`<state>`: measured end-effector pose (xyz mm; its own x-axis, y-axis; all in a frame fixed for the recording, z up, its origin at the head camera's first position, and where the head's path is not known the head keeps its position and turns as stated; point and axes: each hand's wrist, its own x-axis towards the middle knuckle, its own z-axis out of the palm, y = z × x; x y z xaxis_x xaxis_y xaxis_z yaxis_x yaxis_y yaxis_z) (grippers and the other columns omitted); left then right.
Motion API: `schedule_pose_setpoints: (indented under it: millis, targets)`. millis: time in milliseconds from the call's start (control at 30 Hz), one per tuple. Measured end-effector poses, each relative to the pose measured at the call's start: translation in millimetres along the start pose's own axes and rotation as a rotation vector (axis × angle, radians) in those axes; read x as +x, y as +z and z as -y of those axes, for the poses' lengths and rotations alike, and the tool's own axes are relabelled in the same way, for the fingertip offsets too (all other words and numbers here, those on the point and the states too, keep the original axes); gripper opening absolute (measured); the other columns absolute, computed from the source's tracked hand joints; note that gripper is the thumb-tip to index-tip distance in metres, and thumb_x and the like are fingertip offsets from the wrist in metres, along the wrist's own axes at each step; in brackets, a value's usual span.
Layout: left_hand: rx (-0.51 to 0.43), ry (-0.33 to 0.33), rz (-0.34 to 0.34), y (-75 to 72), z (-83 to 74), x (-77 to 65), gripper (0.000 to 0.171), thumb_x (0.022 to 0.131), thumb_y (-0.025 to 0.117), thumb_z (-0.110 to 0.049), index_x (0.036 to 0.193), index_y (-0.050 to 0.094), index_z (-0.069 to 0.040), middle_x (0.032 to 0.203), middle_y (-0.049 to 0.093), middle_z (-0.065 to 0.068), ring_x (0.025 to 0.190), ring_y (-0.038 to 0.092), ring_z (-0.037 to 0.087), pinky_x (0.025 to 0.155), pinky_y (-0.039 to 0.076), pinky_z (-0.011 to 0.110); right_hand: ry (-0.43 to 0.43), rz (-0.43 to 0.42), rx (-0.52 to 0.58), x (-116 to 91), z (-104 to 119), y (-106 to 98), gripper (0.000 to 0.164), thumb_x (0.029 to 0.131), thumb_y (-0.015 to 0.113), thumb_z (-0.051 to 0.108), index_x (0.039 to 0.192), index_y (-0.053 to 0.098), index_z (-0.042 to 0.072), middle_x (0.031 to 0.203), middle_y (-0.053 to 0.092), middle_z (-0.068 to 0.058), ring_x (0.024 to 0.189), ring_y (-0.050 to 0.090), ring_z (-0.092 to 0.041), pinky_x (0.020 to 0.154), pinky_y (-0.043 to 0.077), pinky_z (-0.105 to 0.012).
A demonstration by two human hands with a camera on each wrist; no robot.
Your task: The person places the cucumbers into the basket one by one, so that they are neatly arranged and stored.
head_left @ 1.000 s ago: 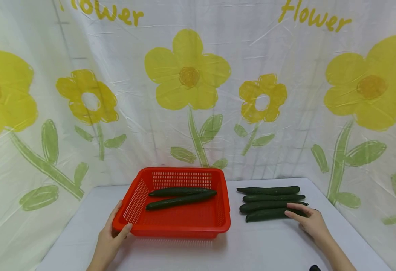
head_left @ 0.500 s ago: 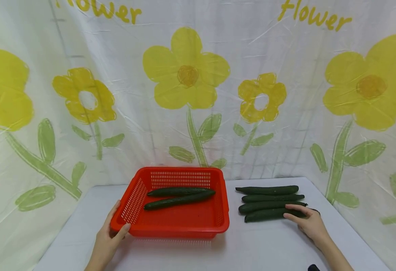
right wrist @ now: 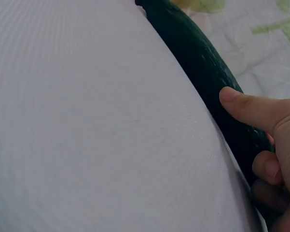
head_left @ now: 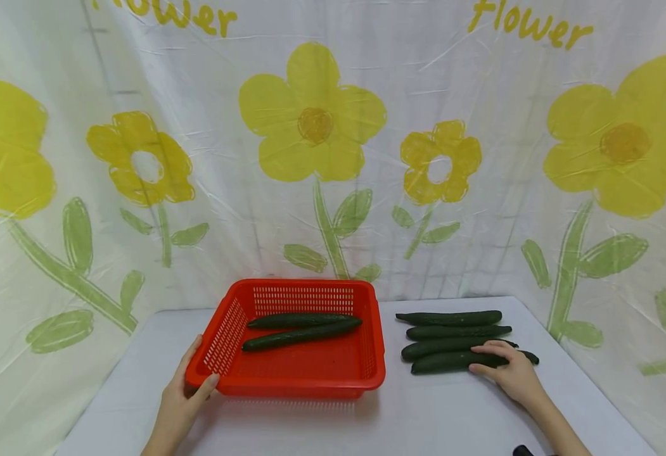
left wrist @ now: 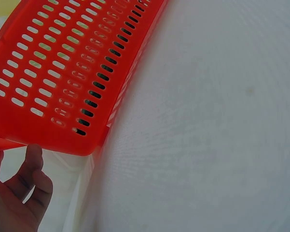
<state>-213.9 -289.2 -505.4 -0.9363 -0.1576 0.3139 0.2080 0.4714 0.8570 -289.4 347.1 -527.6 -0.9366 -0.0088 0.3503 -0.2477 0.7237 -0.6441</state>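
My left hand point(head_left: 177, 405) holds the front left corner of a red plastic basket point(head_left: 293, 384), thumb on the near side. In the left wrist view, fingers point(left wrist: 33, 162) meet the rim below the slotted basket wall point(left wrist: 62, 63). Two dark green cucumbers lie inside, the front cucumber point(head_left: 287, 337) slanting against the back cucumber point(head_left: 275, 321). My right hand point(head_left: 512, 377) grips the nearest cucumber point(head_left: 441, 363) of a row right of the basket, thumb in front and fingers over it. In the right wrist view, the thumb point(right wrist: 251, 107) presses that cucumber point(right wrist: 193, 48), still on the table.
Behind the gripped cucumber lie three more, the farthest cucumber point(head_left: 452, 318) near the table's back edge. A white cloth covers the table point(head_left: 424, 418). A flower-printed curtain point(head_left: 224, 190) hangs right behind it. A small black object point(head_left: 522, 450) shows at the bottom edge.
My right hand has shifted slightly left along the nearest cucumber, baring its right end. My left hand stays on the basket. The head view has drifted slightly.
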Motion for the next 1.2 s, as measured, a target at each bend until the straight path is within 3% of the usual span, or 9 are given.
schedule_pose_setpoints:
  millis: [333, 467, 567, 667, 767, 867, 967, 1100, 1200]
  targets:
    - [0.01, -0.005, 0.001, 0.7, 1.0, -0.7, 0.079, 0.104, 0.069, -0.018, 0.17, 0.026, -0.026, 0.16, 0.043, 0.023, 0.1, 0.056, -0.005, 0.071, 0.057, 0.026, 0.042, 0.038, -0.023, -2.2, -2.0, -4.7, 0.038, 0.077, 0.095, 0.042, 0.109, 0.082, 0.025, 0.12, 0.076, -0.001, 0.11, 0.058, 0.005, 0.094, 0.046, -0.024]
    - [0.012, -0.012, 0.003, 0.3, 1.6, 0.0, 0.08, 0.105, 0.068, -0.019, 0.171, 0.025, -0.029, 0.163, 0.041, 0.023, 0.101, 0.056, -0.004, 0.071, 0.057, 0.026, 0.1, 0.089, -0.005, -1.3, -4.9, -7.1, 0.04, 0.076, 0.096, 0.042, 0.107, 0.08, 0.023, 0.119, 0.075, -0.001, 0.096, 0.056, 0.002, 0.088, 0.047, -0.028]
    - [0.02, -0.013, 0.001, 0.0, 0.7, 0.2, 0.079, 0.105, 0.068, -0.02, 0.17, 0.025, -0.028, 0.163, 0.041, 0.023, 0.101, 0.056, -0.005, 0.072, 0.057, 0.026, 0.107, 0.126, 0.021, -0.9, -5.9, -9.3, 0.044, 0.077, 0.096, 0.04, 0.113, 0.079, 0.02, 0.123, 0.075, -0.005, 0.103, 0.061, -0.009, 0.094, 0.049, -0.041]
    - [0.026, -0.012, -0.004, -0.1, -0.1, -0.1, 0.079, 0.104, 0.069, -0.02, 0.17, 0.026, -0.025, 0.163, 0.042, 0.024, 0.101, 0.056, -0.005, 0.071, 0.057, 0.026, 0.092, 0.142, 0.001, -0.5, -4.4, -11.1, 0.045, 0.078, 0.095, 0.042, 0.115, 0.08, 0.021, 0.126, 0.074, -0.006, 0.123, 0.06, -0.022, 0.101, 0.048, -0.053]
    - [0.024, -0.012, -0.005, 0.0, 0.2, -0.1, 0.078, 0.104, 0.069, -0.02, 0.17, 0.027, -0.023, 0.162, 0.042, 0.025, 0.1, 0.056, -0.005, 0.071, 0.058, 0.026, 0.088, 0.156, -0.01, -0.2, -3.1, -11.8, 0.042, 0.078, 0.095, 0.042, 0.112, 0.08, 0.022, 0.127, 0.073, -0.007, 0.123, 0.06, -0.029, 0.1, 0.048, -0.055]
    - [0.021, -0.016, -0.002, 0.3, 0.8, 0.4, 0.078, 0.105, 0.069, -0.021, 0.17, 0.026, -0.022, 0.162, 0.042, 0.025, 0.1, 0.056, -0.005, 0.071, 0.058, 0.026, 0.084, 0.157, -0.025, 0.0, -4.0, -11.6, 0.041, 0.077, 0.095, 0.043, 0.111, 0.08, 0.024, 0.126, 0.073, -0.004, 0.114, 0.058, -0.015, 0.096, 0.049, -0.047]
    - [0.018, -0.016, -0.001, 0.6, 1.1, 0.6, 0.078, 0.105, 0.069, -0.021, 0.17, 0.026, -0.022, 0.163, 0.041, 0.024, 0.101, 0.056, -0.006, 0.072, 0.058, 0.025, 0.09, 0.154, 0.002, -0.2, -6.0, -11.0, 0.04, 0.078, 0.095, 0.041, 0.112, 0.08, 0.023, 0.127, 0.073, -0.005, 0.089, 0.055, -0.004, 0.085, 0.048, -0.035]
    - [0.013, -0.014, -0.001, 0.8, 1.0, 0.4, 0.078, 0.105, 0.069, -0.02, 0.17, 0.026, -0.024, 0.163, 0.041, 0.024, 0.102, 0.056, -0.006, 0.072, 0.058, 0.025, 0.088, 0.14, 0.069, -1.5, -8.1, -9.7, 0.039, 0.078, 0.095, 0.034, 0.112, 0.08, 0.019, 0.126, 0.073, -0.011, 0.059, 0.043, -0.005, 0.066, 0.045, -0.028]
    - [0.011, -0.017, 0.0, 0.6, 0.7, 0.2, 0.078, 0.105, 0.068, -0.02, 0.17, 0.026, -0.024, 0.162, 0.041, 0.025, 0.101, 0.056, -0.005, 0.072, 0.058, 0.026, 0.074, 0.125, 0.103, -3.0, -8.6, -8.7, 0.039, 0.078, 0.095, 0.032, 0.111, 0.081, 0.018, 0.124, 0.074, -0.013, 0.051, 0.041, -0.006, 0.061, 0.045, -0.028]
